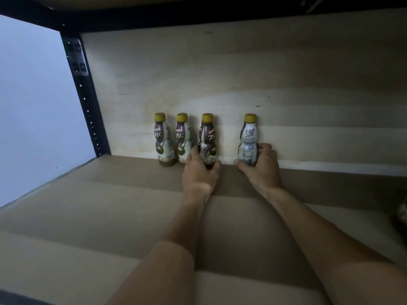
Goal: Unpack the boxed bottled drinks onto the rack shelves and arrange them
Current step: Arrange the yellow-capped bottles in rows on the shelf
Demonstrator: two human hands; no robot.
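Several yellow-capped coffee bottles stand upright in a row at the back of the shelf (92, 216). The two on the left, the first bottle (163, 139) and the second bottle (182, 139), stand free. My left hand (199, 170) grips the base of the third bottle (207, 137), its brown label facing me. My right hand (261, 167) grips the base of the fourth bottle (248, 137), which shows its white back label. A gap separates the third and fourth bottles.
The shelf's light back panel (242, 73) stands right behind the bottles. A black perforated rack post (88, 102) rises at the left, with a pale wall beyond it. The upper shelf's dark beam (198, 16) runs overhead. A dark object (402, 214) shows at the right edge.
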